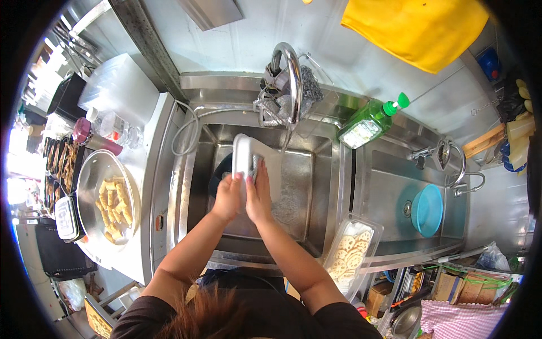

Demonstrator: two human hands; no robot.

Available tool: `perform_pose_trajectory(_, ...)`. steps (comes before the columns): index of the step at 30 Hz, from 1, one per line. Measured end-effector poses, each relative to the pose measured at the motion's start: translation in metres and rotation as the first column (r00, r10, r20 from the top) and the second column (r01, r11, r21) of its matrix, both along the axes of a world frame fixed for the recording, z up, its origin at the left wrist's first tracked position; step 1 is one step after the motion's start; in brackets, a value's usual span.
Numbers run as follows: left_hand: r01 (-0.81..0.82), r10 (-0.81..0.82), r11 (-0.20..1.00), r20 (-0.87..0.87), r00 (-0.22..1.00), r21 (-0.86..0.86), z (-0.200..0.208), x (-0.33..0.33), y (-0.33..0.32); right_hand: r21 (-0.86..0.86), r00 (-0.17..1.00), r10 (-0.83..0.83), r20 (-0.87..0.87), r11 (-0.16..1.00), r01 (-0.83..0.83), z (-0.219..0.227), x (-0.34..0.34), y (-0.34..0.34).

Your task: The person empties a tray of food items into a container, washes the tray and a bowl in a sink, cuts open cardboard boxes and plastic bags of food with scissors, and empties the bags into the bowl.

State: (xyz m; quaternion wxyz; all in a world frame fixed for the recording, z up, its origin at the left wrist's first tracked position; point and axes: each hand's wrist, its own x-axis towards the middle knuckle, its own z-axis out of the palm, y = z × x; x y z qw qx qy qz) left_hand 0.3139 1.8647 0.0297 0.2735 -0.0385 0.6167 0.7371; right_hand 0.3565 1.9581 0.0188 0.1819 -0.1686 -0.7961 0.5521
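Observation:
Over the left sink basin, my left hand [227,198] grips a white rectangular container [243,153] by its near end. The container is tilted up on its side, with its rounded rim toward the left. My right hand [259,195] is pressed against the container, fingers extended together over a small grey thing [257,163]; I cannot tell what kind it is. Just beyond the hands, a curved metal faucet [294,79] runs a thin stream of water into the metal basin [307,195]. Part of a dark round object [222,172] shows in the basin, left of the container.
A green pump bottle [367,124] stands behind the sink divider. Sliced lotus root [351,255] fills a clear tray at the front edge. The right basin holds a turquoise bowl [427,210]. On the left counter sits a clear bowl [87,195] of yellowish pieces. A yellow cloth [418,31] hangs behind.

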Motion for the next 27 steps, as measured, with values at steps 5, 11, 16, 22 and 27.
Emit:
perform_pose_trajectory(5,0.393,-0.412,0.905,-0.106,0.905,-0.165,0.052,0.041,0.001,-0.882,0.956,-0.205,0.211,0.382,0.276,-0.047,-0.012,0.105)
perform_pose_trajectory(11,0.466,-0.877,0.403,-0.477,-0.048,-0.788,0.074,0.028,-0.03,-0.914,0.916,0.227,0.331,0.318,0.251,-0.018,0.054,0.125)
perform_pose_trajectory(16,0.063,-0.848,0.521,-0.524,-0.079,-0.851,0.048,0.002,-0.052,-0.788,0.824,0.073,0.561,0.351,0.505,-0.026,0.085,0.096)
perform_pose_trajectory(22,-0.232,0.06,0.881,0.389,0.919,0.411,-0.014,0.023,-0.051,-0.727,0.891,-0.317,0.326,0.519,0.451,-0.031,0.074,0.042)
perform_pose_trajectory(27,-0.29,0.122,0.945,0.662,0.74,0.15,-0.043,0.022,-0.035,-0.275,0.885,-0.354,0.303,0.856,0.437,-0.022,0.082,0.053)
